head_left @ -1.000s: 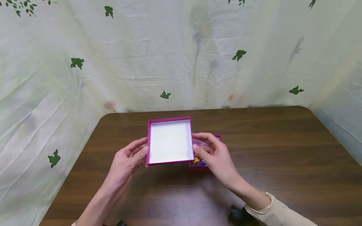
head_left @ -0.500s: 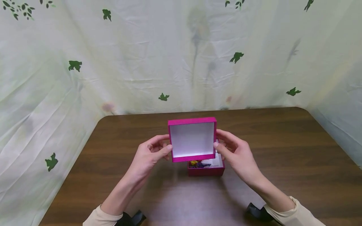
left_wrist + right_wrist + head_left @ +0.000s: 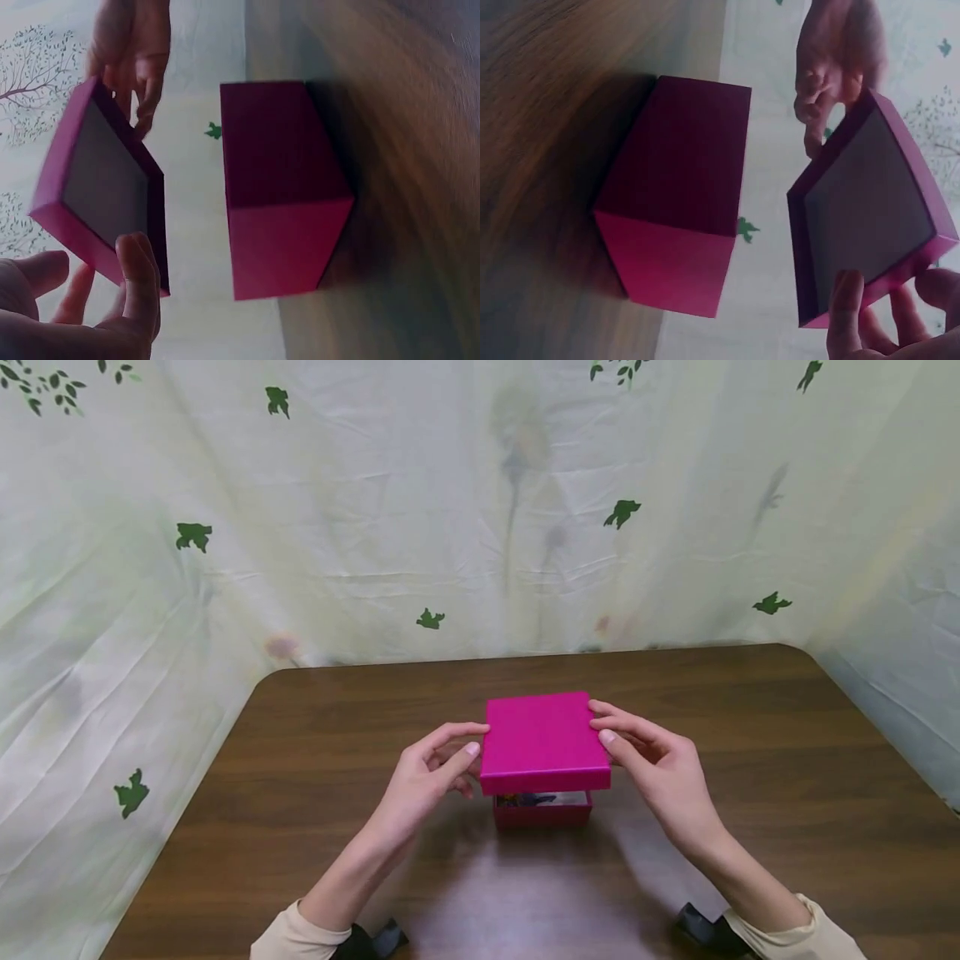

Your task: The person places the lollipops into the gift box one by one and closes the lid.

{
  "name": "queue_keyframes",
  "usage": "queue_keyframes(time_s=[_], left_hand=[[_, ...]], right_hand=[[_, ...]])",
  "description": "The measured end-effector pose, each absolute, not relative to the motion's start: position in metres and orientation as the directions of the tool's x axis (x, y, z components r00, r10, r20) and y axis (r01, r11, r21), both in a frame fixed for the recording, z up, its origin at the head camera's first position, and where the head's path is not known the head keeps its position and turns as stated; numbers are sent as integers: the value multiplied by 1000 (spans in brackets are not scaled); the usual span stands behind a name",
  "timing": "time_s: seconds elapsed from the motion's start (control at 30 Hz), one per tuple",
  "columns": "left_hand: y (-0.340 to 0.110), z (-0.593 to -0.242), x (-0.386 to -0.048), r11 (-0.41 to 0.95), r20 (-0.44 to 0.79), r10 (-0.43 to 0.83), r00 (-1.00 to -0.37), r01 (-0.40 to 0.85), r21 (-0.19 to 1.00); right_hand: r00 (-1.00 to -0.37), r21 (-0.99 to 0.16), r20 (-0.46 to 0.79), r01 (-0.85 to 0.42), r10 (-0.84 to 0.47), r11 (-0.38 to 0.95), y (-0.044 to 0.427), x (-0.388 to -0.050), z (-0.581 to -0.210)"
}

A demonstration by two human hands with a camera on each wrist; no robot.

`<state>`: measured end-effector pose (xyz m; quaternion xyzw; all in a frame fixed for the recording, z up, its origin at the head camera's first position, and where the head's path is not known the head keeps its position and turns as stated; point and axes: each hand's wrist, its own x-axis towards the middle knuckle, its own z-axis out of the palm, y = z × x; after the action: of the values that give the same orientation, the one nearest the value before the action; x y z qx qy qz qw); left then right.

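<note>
A square magenta box lid is held level, hollow side down, above the matching box. In both wrist views a gap separates the lid from the box, which stands upright on the table. My left hand grips the lid's left edge between thumb and fingers. On the opposite edge, my right hand pinches the lid the same way. Through the narrow front opening in the head view, a bit of white and dark, colourful contents shows; the lid hides the rest.
The box stands on a brown wood-grain table with rounded far corners. Behind and beside it hangs a pale curtain with green bird and leaf prints. Black wrist straps sit near the cream sleeves.
Both hands have carried the lid rightward over the box. The lid has turned from showing its white inside to showing its magenta top, and it now covers most of the box's opening.
</note>
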<state>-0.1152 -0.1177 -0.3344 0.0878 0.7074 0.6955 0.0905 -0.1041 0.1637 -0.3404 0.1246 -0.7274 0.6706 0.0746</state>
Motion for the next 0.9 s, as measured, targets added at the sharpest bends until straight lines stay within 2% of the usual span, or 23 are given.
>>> queue_keyframes(time_s=[0.27, 0.67, 0.9], left_hand=[[-108, -345, -119, -84, -61, 215, -975, -81, 993], [-103, -360, -127, 53, -92, 196, -976, -83, 995], [-102, -369, -128, 76, -76, 168, -983, -64, 995]], right_hand=[[-978, -976, 181, -191, -101, 102, 168, -106, -349], [-987, -982, 87, -107, -132, 153, 169, -119, -370], [-989, -974, 56, -85, -138, 210, 167, -120, -379]])
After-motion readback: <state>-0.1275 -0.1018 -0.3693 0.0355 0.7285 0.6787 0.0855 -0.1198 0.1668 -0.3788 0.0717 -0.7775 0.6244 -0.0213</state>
